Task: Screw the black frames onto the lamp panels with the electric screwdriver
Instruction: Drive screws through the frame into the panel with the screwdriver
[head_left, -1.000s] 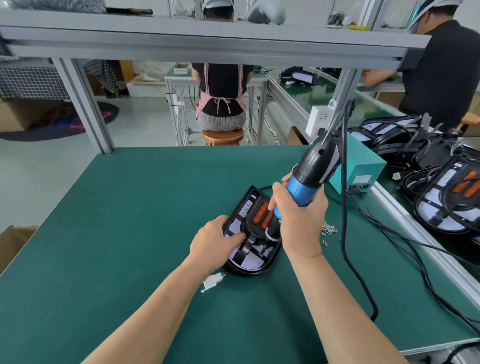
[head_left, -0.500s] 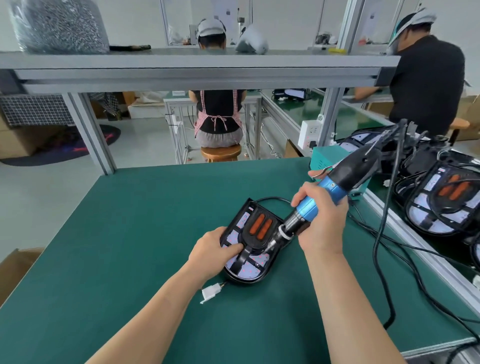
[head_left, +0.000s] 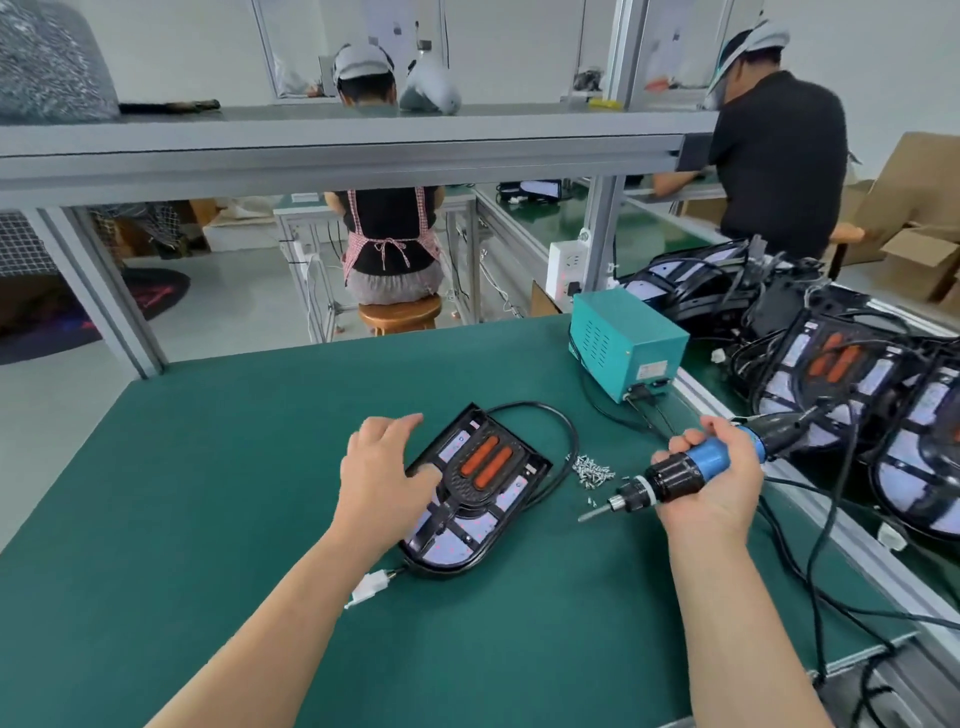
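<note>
A lamp panel (head_left: 470, 543) with a black frame (head_left: 485, 465) and two orange bars lies on the green mat (head_left: 218, 493). My left hand (head_left: 382, 470) rests on the panel's left edge, fingers spread and relaxed. My right hand (head_left: 711, 480) grips the blue-and-black electric screwdriver (head_left: 680, 475) to the right of the panel. The tool lies almost level, its bit pointing left and held off the panel. A small heap of screws (head_left: 592, 470) lies between panel and tool.
A teal power box (head_left: 626, 340) stands at the back right, its cables trailing over the mat. Several finished lamp panels (head_left: 841, 374) are stacked on the right bench. A white plug (head_left: 370, 587) lies at the panel's near end. Two people work beyond the shelf.
My right hand has lifted the screwdriver off the panel and swung it out to the right, tilting it flat. My left hand has loosened and slid up along the panel's left edge.
</note>
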